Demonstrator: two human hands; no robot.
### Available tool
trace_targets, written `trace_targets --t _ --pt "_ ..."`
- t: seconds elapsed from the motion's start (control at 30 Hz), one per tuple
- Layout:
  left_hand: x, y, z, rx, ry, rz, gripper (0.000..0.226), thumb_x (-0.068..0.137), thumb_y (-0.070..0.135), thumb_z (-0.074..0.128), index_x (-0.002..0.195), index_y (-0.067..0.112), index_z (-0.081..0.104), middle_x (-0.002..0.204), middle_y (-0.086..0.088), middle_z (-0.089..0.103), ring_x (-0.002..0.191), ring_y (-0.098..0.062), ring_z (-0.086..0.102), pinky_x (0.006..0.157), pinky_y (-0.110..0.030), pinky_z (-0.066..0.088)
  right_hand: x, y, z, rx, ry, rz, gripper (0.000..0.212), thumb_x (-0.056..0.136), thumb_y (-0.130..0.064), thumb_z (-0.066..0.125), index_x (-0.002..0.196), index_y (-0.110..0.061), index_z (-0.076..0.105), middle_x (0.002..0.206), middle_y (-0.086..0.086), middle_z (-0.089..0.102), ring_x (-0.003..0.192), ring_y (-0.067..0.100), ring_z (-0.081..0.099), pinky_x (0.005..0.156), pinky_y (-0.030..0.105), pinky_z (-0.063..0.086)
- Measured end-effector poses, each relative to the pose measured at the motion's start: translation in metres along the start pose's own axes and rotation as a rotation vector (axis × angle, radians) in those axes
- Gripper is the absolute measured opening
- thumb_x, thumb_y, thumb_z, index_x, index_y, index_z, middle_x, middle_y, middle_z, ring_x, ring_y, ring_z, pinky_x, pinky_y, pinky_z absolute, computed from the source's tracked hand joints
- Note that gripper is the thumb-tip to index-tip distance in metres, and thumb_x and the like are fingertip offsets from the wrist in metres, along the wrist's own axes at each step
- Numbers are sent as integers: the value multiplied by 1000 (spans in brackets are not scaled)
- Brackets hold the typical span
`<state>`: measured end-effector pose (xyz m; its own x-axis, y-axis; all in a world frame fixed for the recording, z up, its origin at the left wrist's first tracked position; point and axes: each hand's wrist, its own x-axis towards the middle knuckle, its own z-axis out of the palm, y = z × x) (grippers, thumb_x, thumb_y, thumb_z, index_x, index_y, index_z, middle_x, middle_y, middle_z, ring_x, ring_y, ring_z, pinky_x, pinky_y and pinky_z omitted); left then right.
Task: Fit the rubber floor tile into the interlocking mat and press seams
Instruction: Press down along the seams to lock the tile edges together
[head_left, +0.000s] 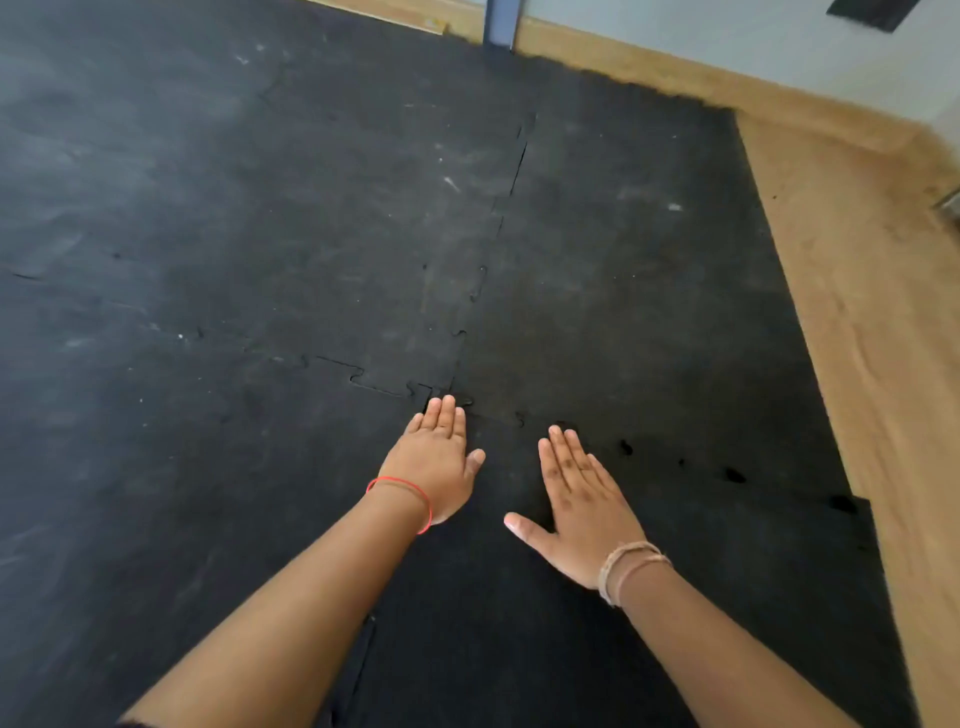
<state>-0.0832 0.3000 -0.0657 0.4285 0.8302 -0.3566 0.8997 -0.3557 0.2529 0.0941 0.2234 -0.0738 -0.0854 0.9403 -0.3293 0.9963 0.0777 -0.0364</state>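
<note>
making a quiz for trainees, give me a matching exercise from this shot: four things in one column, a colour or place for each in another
Things:
1. left hand
2. right hand
3. wood floor
4. post

Matches:
a. red wrist band
b. top, at the mat's far edge
c. tan wrist bands
d. right of the mat

Pairs: 1-a, 2-c, 3-d, 4-b

Both arms stretched forward — left hand (439, 457) flat, palm down, fingers together; right hand (576, 504) flat, palm down, thumb splayed out — wrists apart.
</note>
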Motion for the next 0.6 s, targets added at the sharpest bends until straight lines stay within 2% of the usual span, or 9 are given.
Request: trace_targets --t 0.17,0.27,0.37,0.43,0.5,0.53,0.6 --pt "-9 10 -7 24 -93 -49 62 97 39 18 142 3 -7 154 -14 -13 141 -23 -14 115 -34 -5 3 -1 -21 -10 -185 2 89 85 -70 17 144 -12 -16 154 3 -23 141 17 -19 114 32 -5" --pt "-21 11 2 87 30 -16 65 96 44 14 141 5 -12 154 -11 -16 140 -21 -18 114 -34 -10 2 -3 -33 -35 -197 -21 89 86 -68 20 144 -10 -16 155 6 -20 142 18 -18 115 33 -4" --pt "-28 9 24 94 182 88 60 96 42 11 140 9 -15 154 -7 -15 135 -15 -24 112 -30 -14 5 -2 -37 -124 -185 -62 102 81 -73 29 144 -5 -14 156 11 -16 143 22 -15 115 34 -4" --pt "-24 6 31 76 223 105 60 95 42 12 141 10 -12 154 -5 -13 134 -12 -23 112 -29 -13 17 -3 -43 -166 -230 -86 114 74 -76 41 144 -3 -12 156 13 -13 143 24 -12 114 35 -2" --pt "-20 3 34 72 238 119 61 95 42 14 143 10 -8 154 -5 -11 137 -12 -20 112 -28 -11 32 -8 -49 -193 -308 -60 122 67 -74 54 144 -1 -6 156 16 -7 144 27 -7 115 37 6" --pt "-19 3 34 72 231 123 61 95 42 15 143 10 -7 154 -5 -11 139 -14 -18 113 -29 -10 38 -12 -53 -214 -332 -49 121 66 -72 58 145 0 2 157 17 0 144 29 -1 113 39 15" --pt "-22 5 30 75 176 117 62 96 41 15 142 10 -9 155 -5 -13 140 -16 -16 114 -29 -10 47 -21 -62 -221 -298 -35 100 68 -68 61 139 -4 32 151 16 27 139 31 23 98 39 36"
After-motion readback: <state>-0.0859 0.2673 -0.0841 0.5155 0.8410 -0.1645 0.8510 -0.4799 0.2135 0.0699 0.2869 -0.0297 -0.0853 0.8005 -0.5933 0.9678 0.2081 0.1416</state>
